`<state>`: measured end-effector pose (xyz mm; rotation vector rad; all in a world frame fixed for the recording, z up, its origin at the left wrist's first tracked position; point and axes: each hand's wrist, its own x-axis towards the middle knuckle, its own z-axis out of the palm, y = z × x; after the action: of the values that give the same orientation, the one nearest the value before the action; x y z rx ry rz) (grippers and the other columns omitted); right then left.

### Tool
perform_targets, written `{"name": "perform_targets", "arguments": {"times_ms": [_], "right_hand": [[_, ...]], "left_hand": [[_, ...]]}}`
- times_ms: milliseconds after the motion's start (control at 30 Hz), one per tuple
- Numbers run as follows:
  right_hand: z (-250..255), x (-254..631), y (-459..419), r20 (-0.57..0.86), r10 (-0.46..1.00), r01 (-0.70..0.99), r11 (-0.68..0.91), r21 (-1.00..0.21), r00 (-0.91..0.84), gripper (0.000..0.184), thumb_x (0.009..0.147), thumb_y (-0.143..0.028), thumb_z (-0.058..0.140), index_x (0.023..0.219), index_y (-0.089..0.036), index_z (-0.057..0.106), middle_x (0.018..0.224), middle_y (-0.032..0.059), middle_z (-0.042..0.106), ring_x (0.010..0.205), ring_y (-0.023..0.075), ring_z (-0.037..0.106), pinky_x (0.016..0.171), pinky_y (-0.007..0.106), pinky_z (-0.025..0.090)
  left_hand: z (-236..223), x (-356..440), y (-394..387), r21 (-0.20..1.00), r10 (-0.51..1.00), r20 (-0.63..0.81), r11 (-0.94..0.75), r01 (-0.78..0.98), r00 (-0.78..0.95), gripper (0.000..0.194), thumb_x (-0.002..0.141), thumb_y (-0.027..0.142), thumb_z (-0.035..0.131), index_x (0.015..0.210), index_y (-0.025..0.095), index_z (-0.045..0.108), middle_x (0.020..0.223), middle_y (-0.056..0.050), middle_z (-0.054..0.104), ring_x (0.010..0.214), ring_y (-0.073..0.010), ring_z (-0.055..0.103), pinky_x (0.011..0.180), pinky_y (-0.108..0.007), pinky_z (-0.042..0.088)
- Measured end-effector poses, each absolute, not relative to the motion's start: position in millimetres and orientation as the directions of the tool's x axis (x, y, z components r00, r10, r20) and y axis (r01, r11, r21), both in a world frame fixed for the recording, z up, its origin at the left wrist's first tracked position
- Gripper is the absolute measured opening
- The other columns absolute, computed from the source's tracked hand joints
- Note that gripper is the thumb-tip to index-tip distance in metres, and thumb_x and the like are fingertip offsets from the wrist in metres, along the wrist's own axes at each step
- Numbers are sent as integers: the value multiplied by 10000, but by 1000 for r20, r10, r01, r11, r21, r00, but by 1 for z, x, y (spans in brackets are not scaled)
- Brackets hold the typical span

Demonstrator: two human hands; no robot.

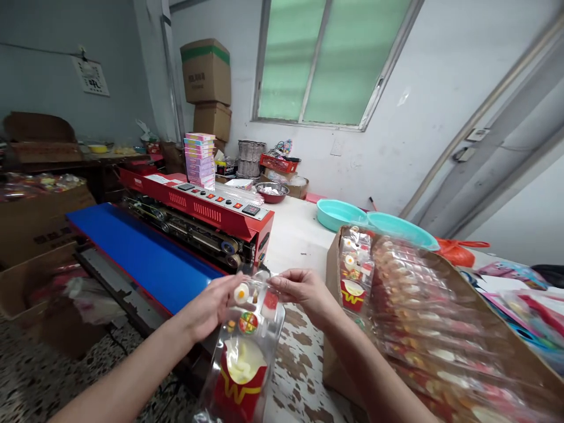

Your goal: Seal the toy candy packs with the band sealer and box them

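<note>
Both my hands grip the top end of a clear plastic pack of toy food [244, 329], in front of a red sealing machine [198, 205]. Inside show a fried egg, a round pizza-like piece and a red fries box with a yellow W. My left hand [215, 305] pinches the upper left corner, fingers partly behind the plastic. At the upper right corner my right hand [304, 288] closes thumb against fingers. The pack hangs tilted, its lower end toward me. The top edge lies close to the end of the machine's blue belt [145, 252].
On the right, a cardboard box [332, 346] holds rows of similar packs [423, 311]. Behind it stand turquoise basins [337, 212] and an orange bag [453, 252]. Stacked pink-purple boxes [200, 161] and a dark red bowl [272, 197] sit beyond the machine.
</note>
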<state>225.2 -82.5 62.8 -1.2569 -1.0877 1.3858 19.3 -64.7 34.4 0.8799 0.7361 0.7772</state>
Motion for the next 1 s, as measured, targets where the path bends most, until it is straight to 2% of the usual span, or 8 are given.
{"name": "perform_targets", "arguments": {"times_ms": [133, 300, 433, 533, 700, 800, 900, 1000], "right_hand": [[53, 214, -78, -167, 986, -101, -163, -981, 25, 418, 439, -440, 872, 653, -126, 700, 631, 35, 678, 589, 128, 601, 614, 265, 486], [38, 211, -74, -203, 975, -126, -190, -974, 93, 389, 393, -370, 888, 618, -122, 691, 603, 39, 666, 584, 148, 607, 605, 285, 500], [30, 205, -68, -217, 967, -144, -198, -970, 133, 339, 401, -293, 874, 618, -125, 674, 607, 39, 666, 567, 143, 601, 564, 270, 494], [28, 199, -60, -229, 959, -197, -195, -961, 167, 312, 422, -230, 847, 648, -132, 654, 598, 25, 659, 538, 131, 593, 533, 253, 491], [23, 199, -39, -260, 940, -299, -188, -936, 223, 308, 459, -144, 788, 715, -143, 617, 603, 37, 670, 537, 170, 627, 525, 285, 532], [15, 199, -26, -266, 933, -313, -185, -932, 241, 264, 479, -102, 755, 693, -139, 604, 574, 36, 660, 516, 168, 624, 499, 271, 526], [6, 194, -14, -271, 930, -324, -183, -928, 250, 232, 491, -89, 730, 674, -137, 596, 552, 30, 648, 496, 153, 610, 479, 255, 517], [-3, 185, -3, -277, 926, -338, -182, -923, 257, 229, 496, -95, 720, 678, -141, 588, 543, 21, 639, 491, 151, 603, 480, 262, 522]], "left_hand": [[33, 30, -35, 891, 891, -280, 380, -248, 357, 229, 628, 259, 749, 780, 103, 681, 738, -78, 706, 625, -156, 647, 571, -240, 508], [24, 29, -20, 888, 870, -375, 437, -147, 321, 238, 572, 228, 741, 760, 93, 681, 713, -111, 721, 561, -179, 648, 485, -250, 485], [22, 28, -8, 886, 874, -377, 436, -155, 306, 228, 520, 177, 769, 692, 85, 651, 630, -103, 699, 510, -173, 625, 482, -264, 493], [20, 24, 0, 893, 883, -368, 423, -155, 291, 307, 515, 224, 812, 739, 101, 644, 657, -78, 702, 522, -153, 627, 492, -240, 491], [10, 4, -5, 881, 833, -430, 471, -40, 349, 567, 564, 446, 809, 994, 135, 609, 841, -124, 725, 609, -224, 677, 531, -326, 539], [5, -8, -6, 882, 841, -438, 471, -32, 318, 609, 534, 420, 828, 1020, 145, 585, 847, -101, 722, 645, -227, 684, 571, -331, 555], [3, -16, 1, 886, 864, -438, 462, -43, 248, 581, 499, 383, 843, 958, 127, 595, 751, -81, 711, 577, -206, 661, 518, -308, 542], [4, -23, 10, 891, 876, -430, 450, -53, 216, 549, 489, 344, 847, 928, 113, 611, 738, -94, 713, 556, -195, 652, 514, -303, 544]]}}
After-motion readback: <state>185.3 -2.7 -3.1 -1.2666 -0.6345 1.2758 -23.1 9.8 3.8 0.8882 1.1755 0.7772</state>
